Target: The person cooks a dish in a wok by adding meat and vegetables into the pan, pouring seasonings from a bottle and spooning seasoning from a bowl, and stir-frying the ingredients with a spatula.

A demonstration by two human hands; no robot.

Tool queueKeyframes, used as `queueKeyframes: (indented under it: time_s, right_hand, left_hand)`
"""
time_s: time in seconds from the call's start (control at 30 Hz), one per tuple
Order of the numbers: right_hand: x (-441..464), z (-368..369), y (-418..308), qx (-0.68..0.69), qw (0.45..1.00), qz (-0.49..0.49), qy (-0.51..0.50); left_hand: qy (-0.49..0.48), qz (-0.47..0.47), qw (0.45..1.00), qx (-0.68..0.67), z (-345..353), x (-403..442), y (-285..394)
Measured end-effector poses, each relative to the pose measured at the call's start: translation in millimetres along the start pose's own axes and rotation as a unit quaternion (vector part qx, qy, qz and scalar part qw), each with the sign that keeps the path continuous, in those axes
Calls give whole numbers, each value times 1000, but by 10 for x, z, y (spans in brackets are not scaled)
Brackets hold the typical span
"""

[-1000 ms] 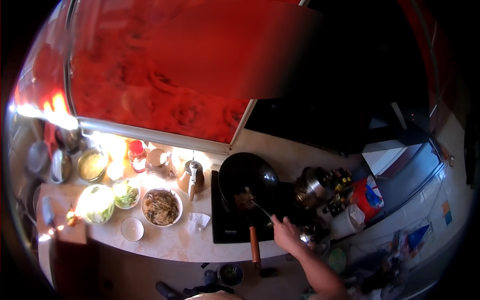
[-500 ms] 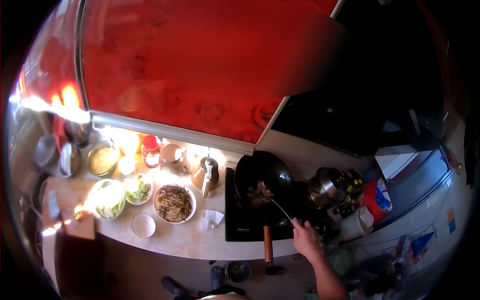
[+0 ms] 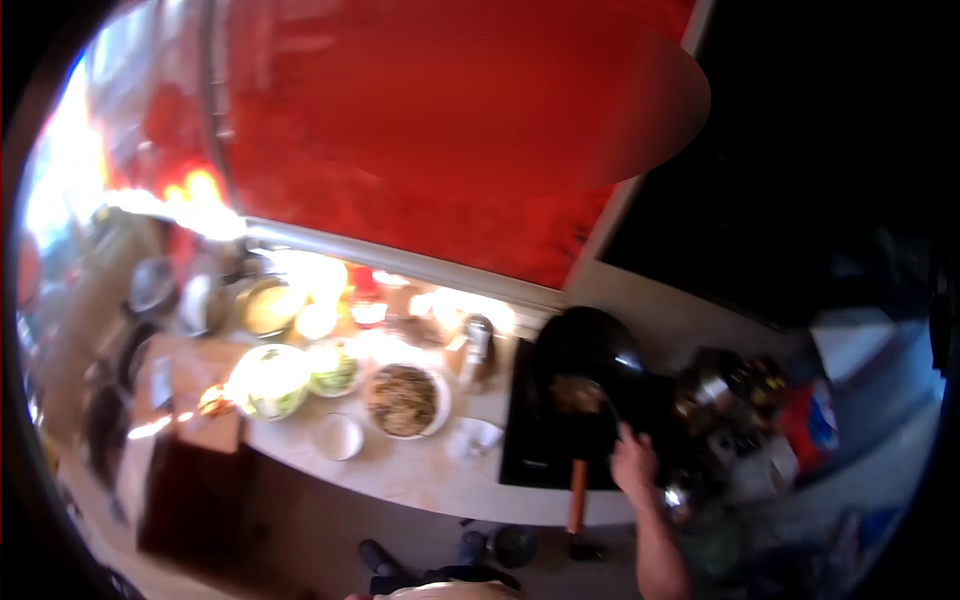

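Note:
My right hand (image 3: 633, 462) is closed around the handle of a thin metal cooking utensil (image 3: 611, 408), whose working end is blurred and lost in the food. Browned pieces of food (image 3: 577, 394) lie in the dark wok (image 3: 585, 335), which sits on the black stove (image 3: 530, 440). The wok's wooden handle (image 3: 578, 495) points toward my body, a little left of my right wrist, and no hand is on it. My left hand does not show.
Left of the stove are a bowl of shredded food (image 3: 404, 400), a small white bowl (image 3: 337, 437), bowls of cut greens (image 3: 270, 382), a red-capped jar (image 3: 367, 298) and a cutting board (image 3: 205, 428). A metal pot (image 3: 703, 385) stands right of the wok. Red cabinets hang overhead.
The view has swung left and blurred, so the counter sits farther right in it. My right hand keeps hold of the utensil at the wok. The food remains in the wok.

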State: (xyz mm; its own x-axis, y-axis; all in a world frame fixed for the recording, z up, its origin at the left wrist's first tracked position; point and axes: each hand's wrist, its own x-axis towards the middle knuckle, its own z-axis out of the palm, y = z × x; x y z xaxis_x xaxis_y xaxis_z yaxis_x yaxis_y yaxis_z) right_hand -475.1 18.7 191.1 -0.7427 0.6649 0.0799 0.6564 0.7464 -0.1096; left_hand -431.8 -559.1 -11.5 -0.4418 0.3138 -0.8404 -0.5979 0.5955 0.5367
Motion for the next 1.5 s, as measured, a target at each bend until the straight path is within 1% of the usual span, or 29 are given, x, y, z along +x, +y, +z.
queueKeyframes:
  time_s: [0.03, 0.1, 0.13, 0.17, 0.2, 0.23, 0.27, 0.3, 0.37, 0.4, 0.5, 0.53, 0.57, 0.63, 0.67, 0.7, 0.8, 0.87, 0.9, 0.93, 0.97, 1.0, 1.1, 1.17, 1.27, 1.33, 1.4, 1.47, 1.5]
  right_hand:
    - [-87, 31, 101, 41, 999, -27, 4]
    - [-306, 2, 200, 70, 996, -53, 8]
    - [-343, -45, 221, 62, 996, -58, 11]
    - [-328, -50, 228, 58, 997, -50, -8]
    - [-323, -45, 236, 53, 997, -38, -28]
    - [-303, -49, 240, 62, 997, -24, -37]
    - [-280, 30, 304, 78, 996, -17, -36]
    - [-275, 161, 401, 90, 995, -29, -16]
    - [-286, 364, 551, 100, 995, -24, 2]
    - [-294, 427, 608, 100, 995, -27, -1]
    - [-279, 707, 868, 189, 982, -20, -14]
    - [-271, 602, 771, 209, 972, 61, -88]
    - [-294, 672, 792, 200, 976, 61, -65]
    - [-323, 758, 867, 200, 974, 89, -50]
    - [-343, 802, 919, 262, 961, 73, -39]
    - [-354, 702, 797, 250, 962, 98, -44]
    - [-503, 306, 543, 210, 971, 108, -25]
    - [-632, 138, 271, 183, 970, 154, -33]
    - [-667, 75, 127, 74, 993, 80, 46]
    - [-688, 25, 29, -36, 992, 1, 123]
    - [-690, -6, -12, 18, 995, 93, 43]
    - [-701, -47, -80, 15, 995, 94, 40]
    - [-577, -266, -451, 14, 985, 172, 13]
    - [-513, -252, -502, 37, 977, 209, 4]
    - [-506, -203, -367, 9, 974, 223, -29]
    - [-506, -193, -318, 7, 980, 198, -31]
    - [-491, -187, -360, 17, 980, 197, -28]
    - [-479, -158, -368, 29, 980, 196, -24]
    - [-450, -148, -325, 21, 987, 157, -15]
  left_hand:
    - [37, -17, 991, 126, 29, -140, 310]
    - [51, -26, 989, 133, 65, -386, 820]
    - [85, 0, 973, 215, 70, -660, 1326]
    - [73, -21, 987, 141, 69, -555, 1450]
    - [122, 73, 958, 250, 42, 205, 770]
    - [165, 158, 966, 121, 38, 206, 990]
    - [191, 194, 958, 92, 17, 143, 1381]
    - [251, 232, 930, 135, -77, 503, 1408]
    - [337, 252, 904, 72, -171, 149, 2420]
    - [383, 290, 866, 137, -333, 313, 2581]
    - [445, 307, 834, 110, -800, 651, 3173]
    - [464, 332, 813, 114, -979, 675, 3439]
    - [478, 354, 793, 130, -1213, 803, 3624]
    - [492, 305, 800, 158, -1633, 1059, 3988]
    - [468, 305, 825, 80, -1895, 1365, 4045]
    - [460, 351, 814, 48, -2047, 1435, 4162]
    - [466, 391, 791, 65, -2397, 1722, 4193]
    - [447, 356, 820, -42, -2494, 1621, 4122]
    - [420, 441, 787, -95, -2615, 1609, 4005]
    - [406, 355, 838, -83, -2736, 1525, 3810]
    - [539, 339, 769, -55, -2769, 1595, 3569]
    - [506, 325, 792, -102, -2777, 1386, 3463]
    - [493, 308, 788, -203, -2693, 1244, 2799]
    - [496, 314, 750, -306, -2496, 1199, 2473]
    - [518, 258, 748, -324, -2271, 1140, 2086]
    - [551, 264, 737, -289, -2341, 1193, 1932]
    - [654, 249, 686, -200, -2618, 1155, 1895]
    - [757, 245, 592, 131, -3011, 1092, 1986]
    - [755, 229, 595, 156, -3183, 1115, 2023]
